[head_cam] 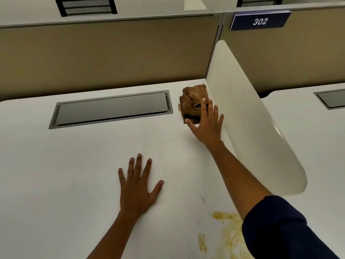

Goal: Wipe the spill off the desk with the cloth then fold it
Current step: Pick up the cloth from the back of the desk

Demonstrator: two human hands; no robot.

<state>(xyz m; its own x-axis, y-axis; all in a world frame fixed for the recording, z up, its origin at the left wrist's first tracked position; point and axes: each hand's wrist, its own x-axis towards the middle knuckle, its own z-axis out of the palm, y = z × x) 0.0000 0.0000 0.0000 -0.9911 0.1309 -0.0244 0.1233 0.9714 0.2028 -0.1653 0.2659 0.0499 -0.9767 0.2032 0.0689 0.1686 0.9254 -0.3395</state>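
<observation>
**Reaching for the cloth, spill untouched**

Head view: the right hand (206,124), fingers spread apart, is at the crumpled brown cloth (193,102) up at one o'clock on the white desk (74,174). The fingertips overlap its near edge, but nothing is gripped yet. The left hand (138,186) lies flat at centre, fingers splayed, holding nothing. Down at five o'clock the yellowish smeared spill (229,238) sits unwiped, partly hidden under the dark blue sleeve (276,227). So wiping and folding both look still to do. Around them: a grey recessed cable tray (112,109) at eleven o'clock, a curved white divider panel (248,118) on the right, and a beige partition with a blue "302" sign (260,21) at one o'clock.
</observation>
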